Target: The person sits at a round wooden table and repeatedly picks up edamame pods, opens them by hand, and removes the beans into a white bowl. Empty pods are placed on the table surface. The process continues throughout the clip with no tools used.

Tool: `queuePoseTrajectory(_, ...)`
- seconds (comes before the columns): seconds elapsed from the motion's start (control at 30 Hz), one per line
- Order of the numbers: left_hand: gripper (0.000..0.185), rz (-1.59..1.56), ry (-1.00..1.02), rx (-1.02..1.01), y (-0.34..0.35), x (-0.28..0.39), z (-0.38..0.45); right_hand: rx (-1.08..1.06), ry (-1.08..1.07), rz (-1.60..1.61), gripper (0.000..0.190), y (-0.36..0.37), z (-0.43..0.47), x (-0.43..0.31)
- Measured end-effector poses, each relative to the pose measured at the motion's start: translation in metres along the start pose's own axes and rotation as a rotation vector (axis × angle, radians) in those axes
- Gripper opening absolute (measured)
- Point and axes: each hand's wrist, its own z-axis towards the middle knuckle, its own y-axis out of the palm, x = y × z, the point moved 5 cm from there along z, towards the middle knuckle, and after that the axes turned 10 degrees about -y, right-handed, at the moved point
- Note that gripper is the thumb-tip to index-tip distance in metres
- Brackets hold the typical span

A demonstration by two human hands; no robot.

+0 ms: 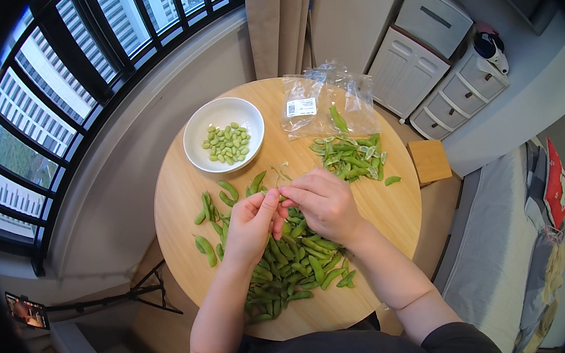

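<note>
My left hand (pixel 252 219) and my right hand (pixel 327 204) meet above the middle of the round table, fingertips pinched together on a green soybean pod (pixel 283 197). Most of that pod is hidden by the fingers. Beneath and in front of the wrists spreads a large heap of whole pods (pixel 291 267). Beyond my left hand, a white bowl (pixel 191 149) holds shelled green beans (pixel 228 143). Past my right hand lies a pile of opened, emptied-looking pods (pixel 354 157).
A clear plastic bag (pixel 303 126) with a printed label lies at the table's (pixel 394 227) far edge, a pod (pixel 338 119) on it. Thin stems (pixel 278 173) lie beyond the hands. A wooden stool (pixel 429 161) stands right; a tripod (pixel 145 292) with a phone stands left.
</note>
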Motion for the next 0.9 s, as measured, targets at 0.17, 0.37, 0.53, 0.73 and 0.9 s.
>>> queuePoseTrajectory(0.17,0.031,-0.187,-0.031,-0.043,0.009,-0.002,-0.007,0.065,-0.017,0.006,0.031,-0.003,0.001,-0.007)
queuePoseTrajectory(0.37,0.031,-0.357,-0.154,-0.076,0.008,-0.007,-0.005,0.090,-0.053,0.050,0.033,-0.001,0.003,-0.009)
queuePoseTrajectory(0.53,0.033,-0.427,-0.233,-0.158,0.005,-0.010,-0.005,0.068,-0.101,0.139,0.036,0.000,0.004,-0.008)
queuePoseTrajectory(0.73,0.034,-0.380,-0.221,-0.089,0.003,-0.007,-0.003,-0.027,-0.151,0.041,0.026,-0.002,0.008,-0.010)
queuePoseTrajectory(0.9,0.035,-0.289,-0.184,-0.011,0.005,-0.004,-0.008,0.003,-0.105,0.095,0.024,0.001,0.010,-0.013)
